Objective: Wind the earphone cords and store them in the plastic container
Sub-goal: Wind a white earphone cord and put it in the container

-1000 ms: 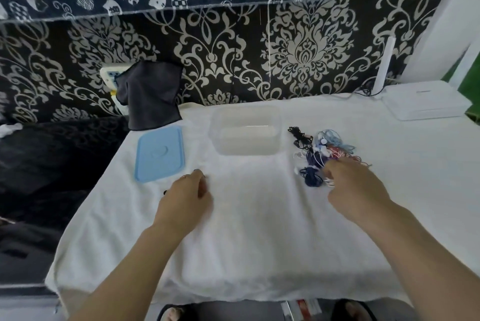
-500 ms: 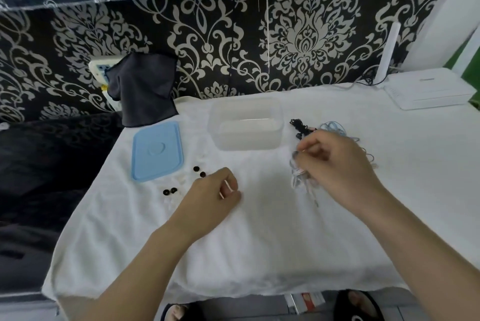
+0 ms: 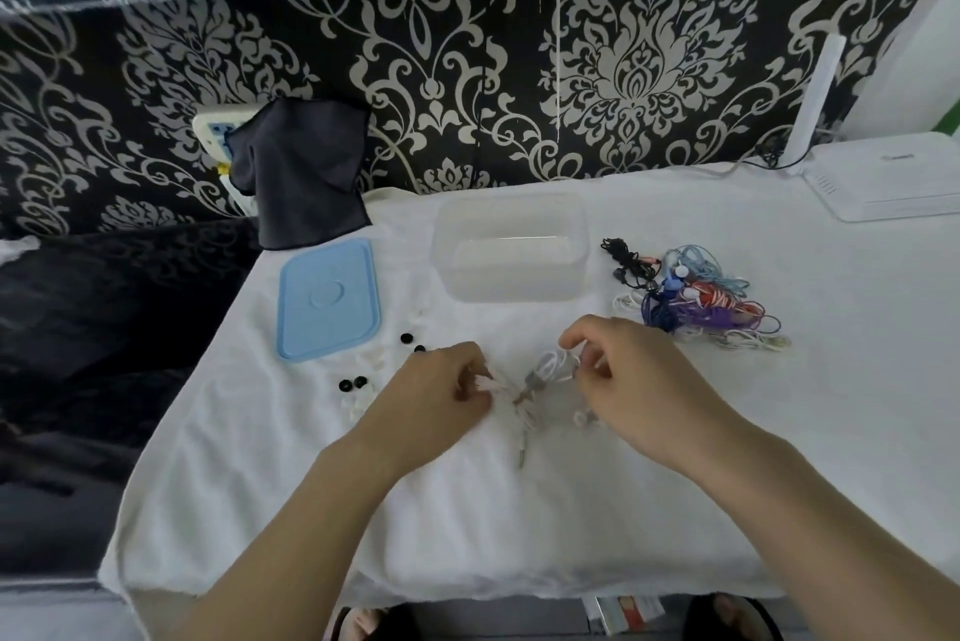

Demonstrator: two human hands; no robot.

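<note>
A white earphone cord (image 3: 540, 380) stretches between my two hands over the white cloth, with its plug hanging down toward me. My left hand (image 3: 441, 391) pinches one end of it. My right hand (image 3: 628, 380) pinches the looped part near the other end. The clear plastic container (image 3: 511, 248) stands open just beyond my hands, with nothing inside. To its right lies a tangled pile of earphone cords (image 3: 701, 302) in black, blue, purple, red and white.
A light blue lid (image 3: 328, 297) lies left of the container. Several small black and white ear tips (image 3: 384, 365) are scattered near it. A dark cloth (image 3: 301, 173) hangs at the back left. A white router (image 3: 888, 183) sits at the back right.
My right hand has carried the white cord from the pile toward the middle. My left hand moved right and took hold of the cord's other end.
</note>
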